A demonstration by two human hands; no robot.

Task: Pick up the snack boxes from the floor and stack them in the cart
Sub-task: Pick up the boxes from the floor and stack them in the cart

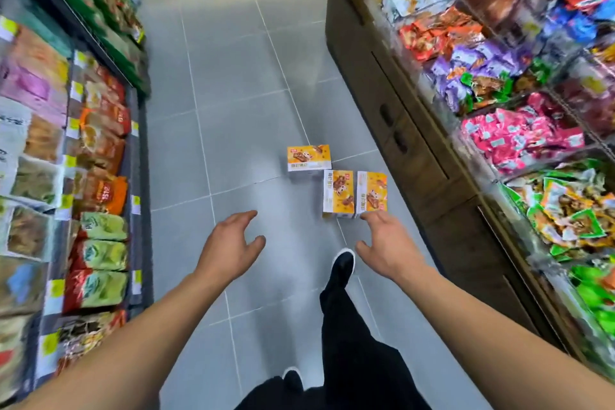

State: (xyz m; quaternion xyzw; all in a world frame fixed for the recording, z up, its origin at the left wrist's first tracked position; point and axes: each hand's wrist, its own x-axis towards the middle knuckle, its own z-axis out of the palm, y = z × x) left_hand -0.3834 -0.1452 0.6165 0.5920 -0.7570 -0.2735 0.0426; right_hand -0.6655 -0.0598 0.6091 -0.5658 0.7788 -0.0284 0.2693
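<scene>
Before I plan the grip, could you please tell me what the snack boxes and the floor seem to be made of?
Snack boxes: probably printed cardboard, with crisp straight edges, flat faces and a slight sheen. Floor: likely glazed grey tile, given its grout lines and soft reflections.

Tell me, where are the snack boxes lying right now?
All three snack boxes lie on the grey tiled floor, right of mid-aisle beside the wooden counter, just ahead of the right hand.
</scene>
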